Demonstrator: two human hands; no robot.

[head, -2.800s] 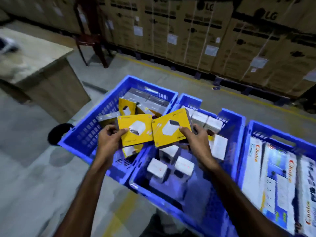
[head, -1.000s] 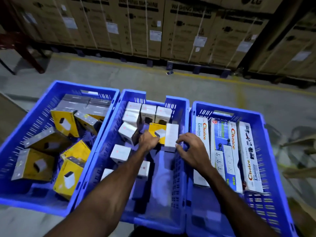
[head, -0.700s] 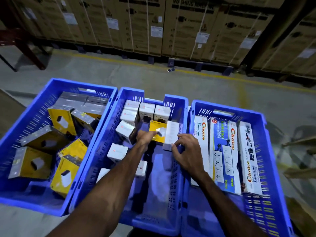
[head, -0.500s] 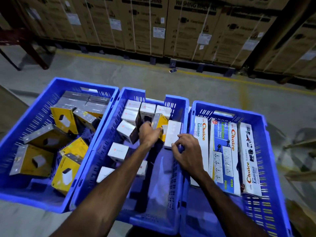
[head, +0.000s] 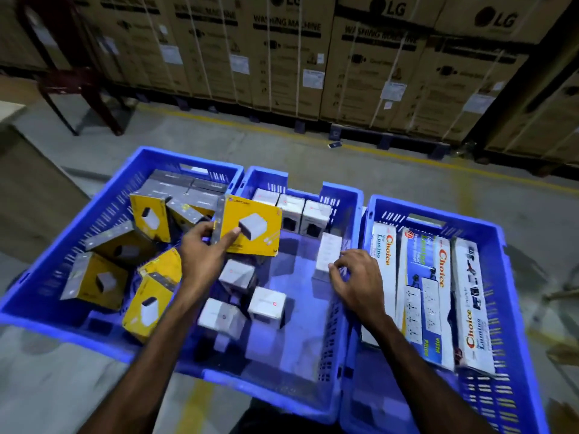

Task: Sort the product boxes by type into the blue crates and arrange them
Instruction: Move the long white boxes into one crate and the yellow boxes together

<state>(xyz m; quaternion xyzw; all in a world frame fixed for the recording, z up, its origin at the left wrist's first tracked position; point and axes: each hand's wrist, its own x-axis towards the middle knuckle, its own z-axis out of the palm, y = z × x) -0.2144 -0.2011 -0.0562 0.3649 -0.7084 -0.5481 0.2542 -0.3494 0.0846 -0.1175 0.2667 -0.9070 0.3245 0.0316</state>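
Three blue crates stand side by side. My left hand (head: pixel 203 255) grips a yellow box (head: pixel 250 228) and holds it raised over the edge between the left crate (head: pixel 47 274) and the middle crate (head: pixel 344 195). The left crate holds several yellow boxes (head: pixel 94 280). Small white boxes (head: pixel 266 303) lie in the middle crate. My right hand (head: pixel 357 277) touches a tall white box (head: pixel 327 255) leaning on the middle crate's right wall, fingers curled at its edge. The right crate (head: pixel 488 227) holds long white Choice boxes (head: pixel 423 292).
Large LG washing-machine cartons (head: pixel 313 57) line the back on pallets. A dark red chair (head: pixel 78 83) stands at far left, and a wooden table (head: pixel 28 170) lies left of the crates. Grey concrete floor with yellow lines surrounds the crates.
My left hand has lifted the yellow box out from among the white boxes in the middle crate and carried it left. My right hand stays at the tall white box.
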